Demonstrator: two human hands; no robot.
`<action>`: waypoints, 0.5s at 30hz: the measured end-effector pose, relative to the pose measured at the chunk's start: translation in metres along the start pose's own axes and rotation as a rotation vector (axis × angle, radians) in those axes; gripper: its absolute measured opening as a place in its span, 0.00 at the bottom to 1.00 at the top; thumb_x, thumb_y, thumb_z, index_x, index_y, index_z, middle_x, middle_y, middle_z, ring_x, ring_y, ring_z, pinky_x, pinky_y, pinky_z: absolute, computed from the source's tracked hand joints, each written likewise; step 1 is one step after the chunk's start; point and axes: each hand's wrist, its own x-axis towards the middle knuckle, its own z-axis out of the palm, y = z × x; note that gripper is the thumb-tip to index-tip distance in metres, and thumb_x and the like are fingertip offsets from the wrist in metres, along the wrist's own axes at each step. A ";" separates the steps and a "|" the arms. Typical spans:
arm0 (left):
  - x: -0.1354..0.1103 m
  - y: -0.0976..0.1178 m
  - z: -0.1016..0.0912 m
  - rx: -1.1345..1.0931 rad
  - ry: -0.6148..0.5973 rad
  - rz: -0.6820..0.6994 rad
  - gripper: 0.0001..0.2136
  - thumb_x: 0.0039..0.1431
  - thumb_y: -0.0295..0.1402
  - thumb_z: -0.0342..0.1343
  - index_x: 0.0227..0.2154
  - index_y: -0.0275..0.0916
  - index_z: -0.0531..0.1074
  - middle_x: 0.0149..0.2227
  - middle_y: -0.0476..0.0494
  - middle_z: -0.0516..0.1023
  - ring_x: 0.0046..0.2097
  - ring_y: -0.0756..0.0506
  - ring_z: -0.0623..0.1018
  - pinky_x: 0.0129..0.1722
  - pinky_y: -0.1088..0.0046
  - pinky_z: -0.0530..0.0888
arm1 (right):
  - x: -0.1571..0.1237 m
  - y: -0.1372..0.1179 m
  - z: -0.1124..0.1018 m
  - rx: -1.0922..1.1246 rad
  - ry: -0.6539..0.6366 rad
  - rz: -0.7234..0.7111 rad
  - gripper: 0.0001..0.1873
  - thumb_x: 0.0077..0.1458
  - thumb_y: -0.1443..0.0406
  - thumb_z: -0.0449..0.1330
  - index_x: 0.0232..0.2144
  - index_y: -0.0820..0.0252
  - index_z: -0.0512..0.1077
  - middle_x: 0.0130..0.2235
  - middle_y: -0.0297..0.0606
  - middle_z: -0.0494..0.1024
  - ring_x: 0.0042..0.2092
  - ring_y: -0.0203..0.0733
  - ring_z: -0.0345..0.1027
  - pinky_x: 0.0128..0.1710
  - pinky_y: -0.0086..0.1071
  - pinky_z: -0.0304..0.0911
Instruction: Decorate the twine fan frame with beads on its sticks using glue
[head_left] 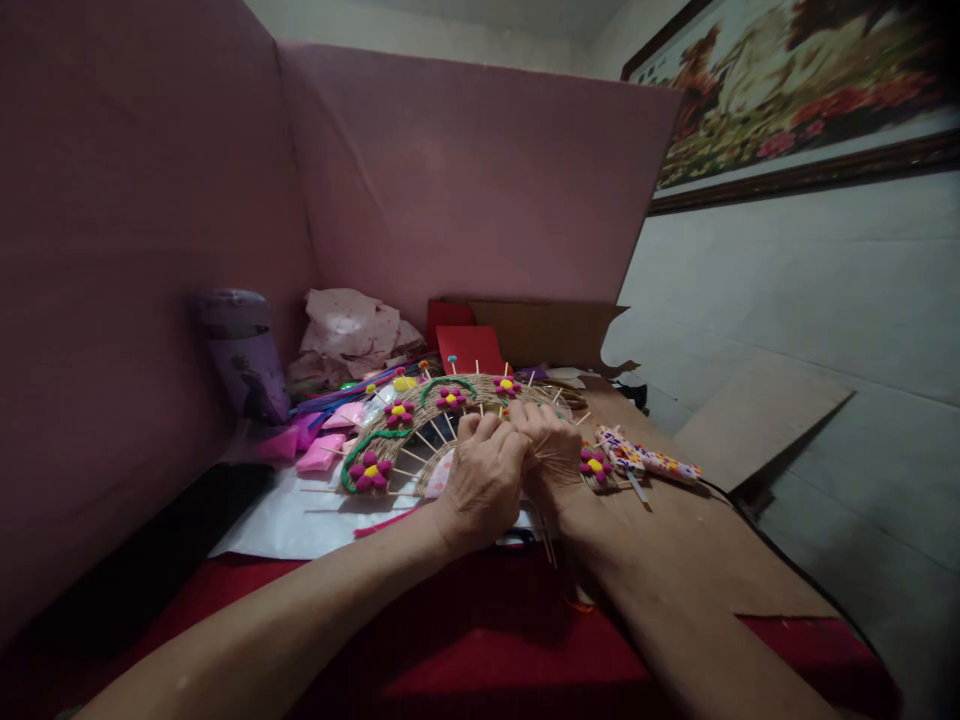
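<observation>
Head view: contents listed from left to right, as I watch from my remote station.

Item: purple tumbler (247, 360), upright by the pink partition (480, 180). Item: pink packets (321, 455), several, grouped beside the tumbler. Item: crumpled pale cloth (352, 328), behind them.

Item: twine-wound arch (416, 416), the piece in work, lying partly over a white sheet (277, 515) at the middle of the surface (450, 640); magenta flowers with yellow centres, green trim, thin sticks jutting past both edges.

Item: left hand (484, 470), at the arch's right half; fingers curled, drawn together. Item: right hand (551, 445), close against it, fingers likewise bent. I cannot tell what either pinches, since the knuckles hide the tips.

Item: flower-patterned tool (649, 460), just right of the arch, on flat cardboard (712, 550).

Step, in my judgement: close two-handed fingerwork on the decorated arch. The next move, I judge, calls for light, steady fingers, no pressing on the sticks, and the right wrist clear of the tool.
</observation>
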 end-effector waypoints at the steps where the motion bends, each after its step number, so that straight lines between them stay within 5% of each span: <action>1: -0.001 0.000 0.000 -0.012 0.007 -0.005 0.06 0.56 0.27 0.45 0.25 0.38 0.63 0.27 0.43 0.69 0.34 0.45 0.65 0.38 0.63 0.59 | 0.000 0.001 0.000 0.000 0.012 -0.007 0.07 0.57 0.70 0.48 0.32 0.60 0.66 0.30 0.40 0.72 0.30 0.39 0.62 0.24 0.30 0.44; 10: 0.001 -0.017 0.005 -0.088 0.132 -0.190 0.08 0.58 0.28 0.44 0.24 0.39 0.61 0.26 0.46 0.67 0.32 0.47 0.64 0.36 0.67 0.61 | 0.000 0.006 0.007 0.146 0.069 0.148 0.09 0.58 0.64 0.48 0.34 0.58 0.68 0.28 0.35 0.75 0.28 0.37 0.65 0.24 0.31 0.39; 15: -0.001 -0.030 0.013 -0.033 0.090 -0.284 0.11 0.61 0.32 0.41 0.24 0.38 0.63 0.27 0.46 0.68 0.33 0.46 0.66 0.38 0.67 0.61 | -0.001 0.004 0.006 0.208 0.095 0.153 0.12 0.60 0.62 0.47 0.36 0.59 0.69 0.28 0.35 0.76 0.27 0.36 0.64 0.25 0.30 0.39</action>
